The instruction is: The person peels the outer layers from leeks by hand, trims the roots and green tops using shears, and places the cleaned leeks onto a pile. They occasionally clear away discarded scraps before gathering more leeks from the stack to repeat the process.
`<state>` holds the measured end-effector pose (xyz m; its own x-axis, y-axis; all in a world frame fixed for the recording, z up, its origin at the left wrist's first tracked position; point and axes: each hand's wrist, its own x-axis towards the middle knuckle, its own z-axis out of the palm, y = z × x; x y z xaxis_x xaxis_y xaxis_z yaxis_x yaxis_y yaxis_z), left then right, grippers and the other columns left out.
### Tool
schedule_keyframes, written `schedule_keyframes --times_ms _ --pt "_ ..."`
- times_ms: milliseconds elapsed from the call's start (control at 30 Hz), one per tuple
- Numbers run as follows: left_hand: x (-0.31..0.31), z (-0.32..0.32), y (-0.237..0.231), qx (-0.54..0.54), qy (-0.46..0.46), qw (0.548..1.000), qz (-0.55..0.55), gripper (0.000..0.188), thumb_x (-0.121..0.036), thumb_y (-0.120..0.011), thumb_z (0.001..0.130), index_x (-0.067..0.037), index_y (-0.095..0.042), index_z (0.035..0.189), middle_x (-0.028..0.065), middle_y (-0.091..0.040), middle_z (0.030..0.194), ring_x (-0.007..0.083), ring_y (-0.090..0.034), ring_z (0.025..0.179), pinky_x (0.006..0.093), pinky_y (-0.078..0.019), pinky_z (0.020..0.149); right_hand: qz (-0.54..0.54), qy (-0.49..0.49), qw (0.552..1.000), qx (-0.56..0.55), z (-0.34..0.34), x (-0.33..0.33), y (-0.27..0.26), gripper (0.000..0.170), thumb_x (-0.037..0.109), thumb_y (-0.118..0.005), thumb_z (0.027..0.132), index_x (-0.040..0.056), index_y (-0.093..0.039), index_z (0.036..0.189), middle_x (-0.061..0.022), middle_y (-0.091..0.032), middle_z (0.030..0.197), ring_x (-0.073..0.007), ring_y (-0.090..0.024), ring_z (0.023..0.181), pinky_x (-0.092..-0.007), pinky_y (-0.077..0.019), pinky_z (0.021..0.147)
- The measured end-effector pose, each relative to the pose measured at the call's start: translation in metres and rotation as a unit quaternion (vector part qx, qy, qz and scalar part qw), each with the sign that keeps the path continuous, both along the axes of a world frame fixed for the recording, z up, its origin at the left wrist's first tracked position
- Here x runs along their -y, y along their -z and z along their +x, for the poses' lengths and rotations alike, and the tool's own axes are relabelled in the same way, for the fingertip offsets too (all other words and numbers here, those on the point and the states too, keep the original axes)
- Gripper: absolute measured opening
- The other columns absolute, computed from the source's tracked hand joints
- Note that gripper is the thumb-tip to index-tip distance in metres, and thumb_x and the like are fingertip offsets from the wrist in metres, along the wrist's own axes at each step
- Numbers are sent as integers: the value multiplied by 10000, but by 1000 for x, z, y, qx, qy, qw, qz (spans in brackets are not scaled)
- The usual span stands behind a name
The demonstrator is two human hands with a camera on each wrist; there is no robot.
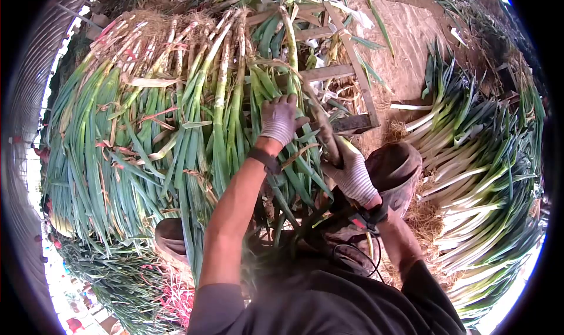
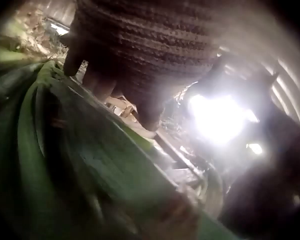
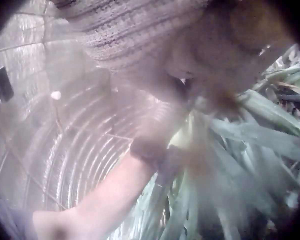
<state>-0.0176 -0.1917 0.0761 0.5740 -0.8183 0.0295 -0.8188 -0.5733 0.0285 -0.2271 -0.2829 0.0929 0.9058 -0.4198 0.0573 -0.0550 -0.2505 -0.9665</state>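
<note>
My left hand (image 1: pixel 279 122), in a striped knit glove, rests on the green leaves of a leek (image 1: pixel 291 47), with its thumb out to the right. In the left wrist view its spread fingers (image 2: pixel 102 82) hang over a broad leaf (image 2: pixel 95 145). My right hand (image 1: pixel 353 173), gloved the same way, grips the near end of a brown, pole-like stick (image 1: pixel 320 120) that slants up and left. The right wrist view is blurred; the right hand (image 3: pixel 140 40) fills its top, above leek leaves (image 3: pixel 240 145).
A thick row of leeks (image 1: pixel 170 94), roots away from me, lies to the left. A wooden frame (image 1: pixel 352 71) stands ahead on brown sheeting (image 1: pixel 405 35). More leeks with white stems (image 1: pixel 464 188) are stacked on the right. Pink ties (image 1: pixel 176 297) lie at lower left.
</note>
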Motion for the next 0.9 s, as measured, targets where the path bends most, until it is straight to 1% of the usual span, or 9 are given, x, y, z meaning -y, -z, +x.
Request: schedule_keyframes --times_ms 133,233,333,367,467,567,700,833,900 --pt "-45 -5 -15 33 22 960 276 573 -565 -681 794 -137 -642 1173 52 -662 1099 184 -586 1083 348 -442 841 -11 -16 988 -155 -16 -3 -13 712 179 -767 790 -3 -438 1395 -272 -657 955 -339 -706 870 -374 -543 758" --pt "-76 13 -17 70 55 977 194 524 -627 -609 816 -138 -682 990 61 -659 996 212 -614 991 395 -446 881 -51 -4 988 -144 -31 -8 3 693 202 -770 787 10 -459 1376 -271 -665 896 -382 -702 838 -405 -545 717" --pt "-33 16 -46 -176 -39 952 248 512 -620 -606 828 -124 -668 939 99 -660 940 263 -648 873 441 -452 896 -21 10 978 -206 -29 -11 -4 681 187 -753 785 9 -459 1374 -282 -656 876 -412 -688 837 -422 -544 715" --pt "-27 15 -28 -127 -18 979 162 485 -583 -600 866 -109 -657 953 122 -659 874 296 -660 797 477 -463 895 -30 6 980 -198 -27 -13 -3 675 173 -741 784 10 -457 1375 -285 -652 874 -422 -680 840 -427 -543 713" --pt "10 -1 12 -64 -75 992 74 538 -424 -653 876 -51 -566 1255 165 -704 930 289 -706 879 444 -535 780 -62 0 981 -185 -21 -9 -1 657 135 -708 780 14 -454 1373 -288 -643 863 -444 -665 838 -437 -541 708" --pt "36 8 54 -53 -184 980 62 663 -375 -705 835 -2 -470 1330 181 -708 892 311 -715 822 442 -553 730 -85 -11 986 -146 -16 -4 8 623 103 -673 770 23 -465 1352 -272 -640 825 -444 -661 796 -437 -540 698" --pt "29 8 52 -213 -238 945 -72 626 -413 -731 800 3 -468 1186 249 -698 881 395 -697 827 484 -552 719 -80 0 969 -235 -11 0 -10 644 99 -682 756 24 -459 1356 -266 -641 804 -440 -662 786 -448 -538 690" --pt "10 -20 53 -248 -242 937 -53 520 -387 -692 828 -9 -490 1123 240 -692 826 408 -689 831 493 -548 756 -134 -9 983 -126 -29 -12 12 630 105 -691 767 29 -464 1350 -264 -628 763 -437 -650 725 -476 -516 611" --pt "-6 -27 53 -245 -237 938 -72 477 -361 -687 839 -13 -497 1104 246 -687 817 414 -686 812 497 -548 740 -116 -7 977 -177 -38 -21 14 631 103 -689 772 18 -459 1353 -255 -620 735 -433 -646 693 -472 -507 587"
